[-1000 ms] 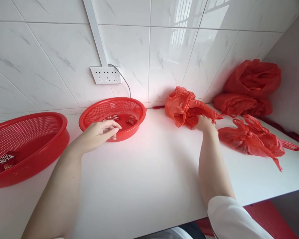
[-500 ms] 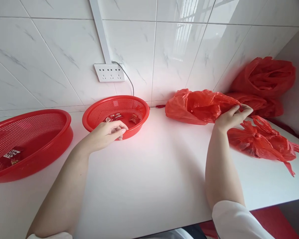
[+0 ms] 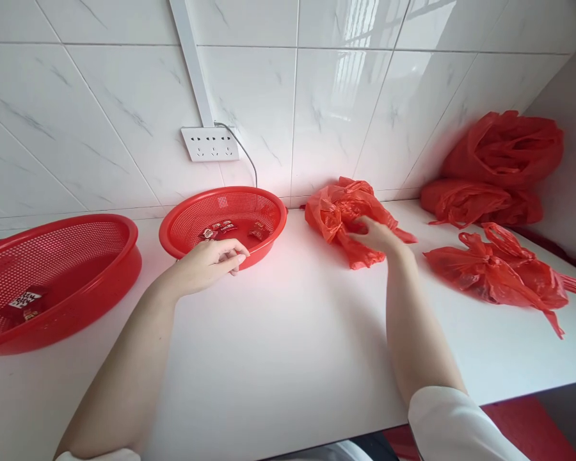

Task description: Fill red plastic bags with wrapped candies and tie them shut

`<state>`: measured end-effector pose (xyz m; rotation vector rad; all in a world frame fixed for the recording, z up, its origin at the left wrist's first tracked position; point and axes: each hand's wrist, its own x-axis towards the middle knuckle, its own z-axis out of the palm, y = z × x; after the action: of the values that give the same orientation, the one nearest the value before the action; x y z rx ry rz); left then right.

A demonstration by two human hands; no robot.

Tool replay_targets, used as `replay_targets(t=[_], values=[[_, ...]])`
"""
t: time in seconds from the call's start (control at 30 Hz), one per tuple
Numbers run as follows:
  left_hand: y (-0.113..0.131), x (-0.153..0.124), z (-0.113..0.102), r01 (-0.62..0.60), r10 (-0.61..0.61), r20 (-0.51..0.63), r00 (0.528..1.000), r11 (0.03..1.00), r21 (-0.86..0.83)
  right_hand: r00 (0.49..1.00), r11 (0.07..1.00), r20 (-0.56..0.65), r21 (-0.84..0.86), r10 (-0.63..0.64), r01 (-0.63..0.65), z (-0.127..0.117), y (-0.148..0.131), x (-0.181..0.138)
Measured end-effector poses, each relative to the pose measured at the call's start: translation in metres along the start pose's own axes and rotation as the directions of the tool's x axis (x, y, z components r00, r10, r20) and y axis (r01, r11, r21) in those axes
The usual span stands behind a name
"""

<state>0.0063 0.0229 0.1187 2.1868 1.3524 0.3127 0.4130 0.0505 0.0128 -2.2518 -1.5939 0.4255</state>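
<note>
My left hand (image 3: 216,261) hovers at the front rim of a round red plastic basket (image 3: 173,246), its fingers loosely bent and apart, with nothing seen in them. Several small wrapped snack packets (image 3: 226,226) lie inside that basket. My right hand (image 3: 375,235) has its fingers in the folds of a crumpled red plastic bag (image 3: 333,208) and grips it; the fingertips are partly hidden by the film. To the right of this hand rests a knotted red plastic bag (image 3: 489,269) with something inside.
A larger red basket (image 3: 125,240) at the left holds a few packets (image 3: 26,298). Rolled red bags (image 3: 504,150) are stacked in the back right corner. A socket panel (image 3: 210,144) with a cable is on the tiled wall. The white table's front edge (image 3: 336,442) runs below.
My right hand has moved left, bringing the loose edge of the red bag over, so the bag is now bunched up and smaller. My left hand has hardly moved.
</note>
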Motion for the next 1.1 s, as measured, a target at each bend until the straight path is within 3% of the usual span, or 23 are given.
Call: replay_targets(t=[0.13, 0.23, 0.3, 0.37, 0.43, 0.6, 0.67, 0.73, 0.8, 0.9, 1.0, 1.1], values=[[-0.001, -0.002, -0.002, 0.009, -0.01, 0.029, 1.0, 1.0, 0.012, 0.994, 0.995, 0.078, -0.078, 0.071, -0.065, 0.026, -0.015, 0.008], [-0.003, -0.004, -0.006, 0.014, -0.014, 0.025, 1.0, 1.0, -0.008, 0.994, 0.991, 0.053, -0.1, 0.097, -0.091, 0.005, -0.022, 0.016], [-0.005, -0.004, -0.008, 0.017, -0.017, 0.02, 1.0, 1.0, -0.018, 0.986, 0.993, -0.138, -0.057, 0.094, -0.103, -0.02, -0.029, 0.026], [-0.007, -0.004, -0.01, 0.018, -0.017, 0.017, 1.0, 1.0, -0.025, 0.911, 0.995, -0.399, 0.052, 0.1, -0.086, -0.042, -0.038, 0.04], [-0.008, -0.004, -0.011, 0.017, -0.016, 0.018, 1.0, 0.999, -0.035, 0.837, 0.985, -0.529, 0.155, 0.141, -0.068, -0.055, -0.045, 0.059], [-0.011, -0.005, -0.012, 0.026, -0.025, 0.017, 1.0, 0.998, -0.056, 0.877, 0.947, -0.394, 0.266, 0.275, -0.178, -0.056, -0.047, 0.09], [-0.012, -0.005, -0.012, 0.036, -0.035, 0.012, 0.999, 0.998, -0.059, 0.871, 0.944, -0.415, 0.298, 0.264, -0.144, -0.057, -0.045, 0.089], [-0.013, -0.004, -0.012, 0.041, -0.04, 0.017, 0.999, 0.997, -0.059, 0.838, 0.95, -0.51, 0.31, 0.194, -0.032, -0.063, -0.05, 0.08], [-0.014, -0.002, -0.01, 0.042, -0.041, 0.018, 0.999, 0.997, -0.059, 0.766, 0.946, -0.636, 0.297, 0.093, 0.131, -0.07, -0.062, 0.063], [-0.011, 0.002, -0.005, -0.004, -0.001, -0.066, 0.998, 0.998, -0.063, 0.674, 0.886, -0.733, 0.249, -0.091, 0.39, -0.078, -0.092, 0.017], [-0.001, 0.0, 0.003, -0.157, 0.132, -0.312, 0.941, 0.986, -0.057, 0.702, 0.697, -0.597, 0.307, -0.389, 0.648, -0.083, -0.121, -0.049], [0.014, -0.006, 0.014, -0.284, 0.268, -0.533, 0.803, 0.957, 0.053, 0.723, 0.579, -0.443, 0.433, -0.53, 0.691, -0.085, -0.139, -0.11]])
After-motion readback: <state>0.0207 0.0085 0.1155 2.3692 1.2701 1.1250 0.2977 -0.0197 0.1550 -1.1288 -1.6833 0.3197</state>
